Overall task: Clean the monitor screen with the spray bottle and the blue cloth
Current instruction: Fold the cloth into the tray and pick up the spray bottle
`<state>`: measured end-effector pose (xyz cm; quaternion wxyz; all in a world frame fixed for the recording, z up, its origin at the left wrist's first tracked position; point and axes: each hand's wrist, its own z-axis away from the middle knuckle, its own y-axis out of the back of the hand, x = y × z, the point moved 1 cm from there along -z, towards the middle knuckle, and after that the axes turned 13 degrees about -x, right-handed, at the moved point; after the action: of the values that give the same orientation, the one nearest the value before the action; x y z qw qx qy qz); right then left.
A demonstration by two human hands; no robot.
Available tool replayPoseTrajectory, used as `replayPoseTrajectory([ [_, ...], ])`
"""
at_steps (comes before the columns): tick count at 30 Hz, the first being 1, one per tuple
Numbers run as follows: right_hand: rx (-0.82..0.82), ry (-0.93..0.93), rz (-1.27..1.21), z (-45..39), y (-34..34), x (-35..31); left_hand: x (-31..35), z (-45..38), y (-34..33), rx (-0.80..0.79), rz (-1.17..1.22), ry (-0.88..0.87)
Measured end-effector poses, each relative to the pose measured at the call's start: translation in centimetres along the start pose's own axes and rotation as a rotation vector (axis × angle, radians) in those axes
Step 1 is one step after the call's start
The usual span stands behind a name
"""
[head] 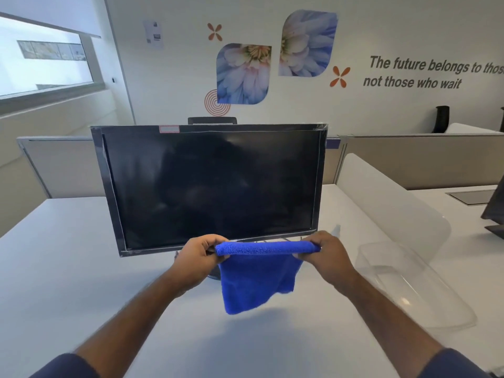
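Two hands stretch a blue microfibre cloth (259,271) taut just below the monitor's (210,186) lower bezel, the left hand (199,257) and right hand (327,255) each pinched shut on a top corner while the rest hangs above the white desk (68,268). No spray bottle is visible. Judging by the dull screen, wiping appears yet to begin.

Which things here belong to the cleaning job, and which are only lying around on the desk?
For the job:
- blue cloth, held at its top edge by the left hand and right hand
- monitor, screen dark

Just lying about:
- clear plastic tray to the right
- second monitor at the right edge

No spray bottle is visible.
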<state>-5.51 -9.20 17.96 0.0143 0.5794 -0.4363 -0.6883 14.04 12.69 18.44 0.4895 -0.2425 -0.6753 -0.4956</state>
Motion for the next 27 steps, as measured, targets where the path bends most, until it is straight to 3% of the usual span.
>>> replayPoseTrajectory([
  [4, 0.047, 0.170, 0.064, -0.2, 1.9, 0.6, 0.7, -1.0, -1.6, 0.118, 0.063, -0.067],
  [7, 0.015, 0.255, 0.089, 1.3, 2.1, 2.5, -0.3, -0.3, -3.5, 0.103, 0.048, -0.077],
  [14, -0.346, 0.028, 0.046, 7.1, -2.4, 11.7, -7.8, 4.7, -10.6, -0.119, -0.050, 0.242],
  [18, -0.492, -0.060, 0.000, 9.0, -3.4, 14.1, -9.8, 7.1, -12.6, -0.177, -0.062, 0.290],
  [27, -0.422, -0.038, -0.260, 6.5, -2.7, 13.2, -10.1, 5.6, -12.5, 0.005, -0.040, 0.249],
])
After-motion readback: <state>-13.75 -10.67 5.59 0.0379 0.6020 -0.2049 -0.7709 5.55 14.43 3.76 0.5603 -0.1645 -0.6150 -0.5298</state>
